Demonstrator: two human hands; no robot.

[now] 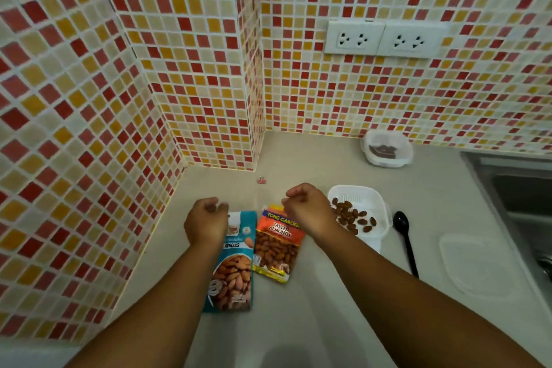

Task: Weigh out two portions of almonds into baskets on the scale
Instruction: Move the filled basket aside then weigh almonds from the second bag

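Two almond bags lie flat on the counter side by side: a blue bag [231,266] on the left and an orange salted almonds bag [276,245] on the right. My left hand [206,221] hovers with curled fingers over the blue bag's top left corner. At the orange bag's top edge is my right hand [309,210], also curled; I cannot see whether it grips the bag. Just right of my right hand, a white basket [358,190] holds several almonds. It sits on a white base [373,243], mostly hidden.
A black spoon [404,243] lies right of the basket, and a clear lid [478,266] beyond it. A lidded plastic tub [386,151] stands by the back wall. A pink binder clip [262,180] lies near the corner. A sink [522,203] borders the right side.
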